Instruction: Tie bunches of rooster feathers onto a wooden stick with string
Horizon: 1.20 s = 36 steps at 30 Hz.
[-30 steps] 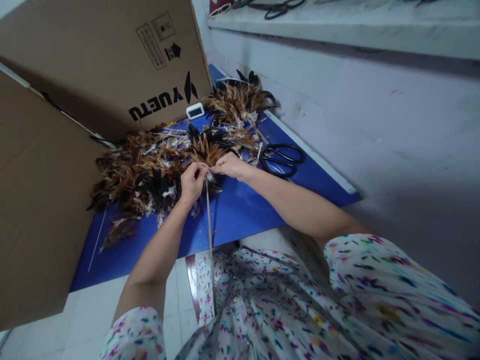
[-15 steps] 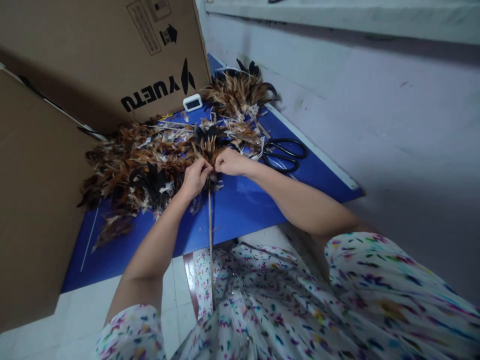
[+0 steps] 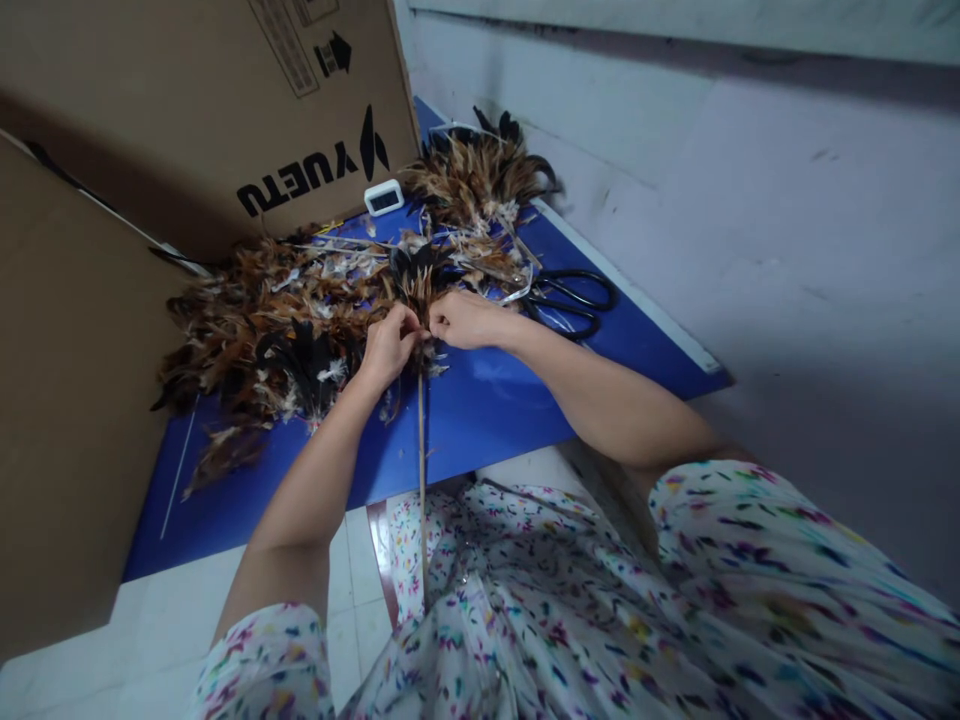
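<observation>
Feather bundle sat between both hands

Over the blue table, the left hand pinched the bundle's base at the stick, probably to keep the quills gathered. The right hand had its fingers curled together alongside; what they gripped was hidden. Black-handled scissors lay near, perhaps for easy reach.

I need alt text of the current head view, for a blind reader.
A person's left hand and right hand work close together at a brown-and-black feather tuft, where a thin stick runs toward the body. Nearby on a blue tabletop lie a feather pile and black-handled scissors, with cardboard behind.
</observation>
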Tool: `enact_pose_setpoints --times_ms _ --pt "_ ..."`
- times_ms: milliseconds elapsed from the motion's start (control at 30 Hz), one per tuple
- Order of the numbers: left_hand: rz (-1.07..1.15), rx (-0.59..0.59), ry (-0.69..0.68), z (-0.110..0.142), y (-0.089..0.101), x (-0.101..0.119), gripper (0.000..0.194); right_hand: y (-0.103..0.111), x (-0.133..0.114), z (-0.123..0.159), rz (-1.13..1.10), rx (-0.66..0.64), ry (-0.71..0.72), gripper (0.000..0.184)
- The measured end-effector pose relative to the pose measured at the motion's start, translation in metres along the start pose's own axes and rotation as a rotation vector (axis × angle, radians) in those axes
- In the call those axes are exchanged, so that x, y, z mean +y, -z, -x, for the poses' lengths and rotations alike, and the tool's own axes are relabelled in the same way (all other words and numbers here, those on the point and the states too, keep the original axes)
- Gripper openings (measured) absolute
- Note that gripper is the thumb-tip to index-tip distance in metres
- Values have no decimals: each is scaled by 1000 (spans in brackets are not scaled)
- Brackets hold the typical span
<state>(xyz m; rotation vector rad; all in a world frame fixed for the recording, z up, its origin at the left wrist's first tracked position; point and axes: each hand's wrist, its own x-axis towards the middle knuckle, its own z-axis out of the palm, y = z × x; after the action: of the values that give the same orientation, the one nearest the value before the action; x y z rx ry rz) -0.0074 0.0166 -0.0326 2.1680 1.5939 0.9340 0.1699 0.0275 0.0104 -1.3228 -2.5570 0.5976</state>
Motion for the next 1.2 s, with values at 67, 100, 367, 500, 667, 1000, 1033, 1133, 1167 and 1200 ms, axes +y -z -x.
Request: enact_pose_setpoints --times_ms 67,100,367,500,667,1000,1033,1133,1167,1200 --pt "-29 -15 -15 0 1 -1 10 2 -1 3 36 2 21 26" --pt "-40 -22 -23 0 1 -1 8 3 -1 4 53 5 28 26" --pt "-76 -59 -113 -1 -2 -6 7 7 -4 8 92 21 94 26" --pt "-101 -45 -195 -1 -4 -9 5 9 -5 7 64 30 127 25" --pt "-111 -25 -206 -1 -5 -8 3 4 -1 1 40 76 172 22" --pt "76 -30 -14 0 -2 -14 9 18 4 8 -56 325 354 26" --pt "85 -25 -9 0 -2 -14 9 21 5 11 -90 235 378 27" --pt "106 -8 14 0 -2 -14 8 21 8 15 -110 -95 377 27" --pt "120 -9 22 0 -3 -14 8 18 10 14 -69 -138 334 26" --pt "134 -10 28 0 -3 -14 8 14 11 13 -9 -128 266 26"
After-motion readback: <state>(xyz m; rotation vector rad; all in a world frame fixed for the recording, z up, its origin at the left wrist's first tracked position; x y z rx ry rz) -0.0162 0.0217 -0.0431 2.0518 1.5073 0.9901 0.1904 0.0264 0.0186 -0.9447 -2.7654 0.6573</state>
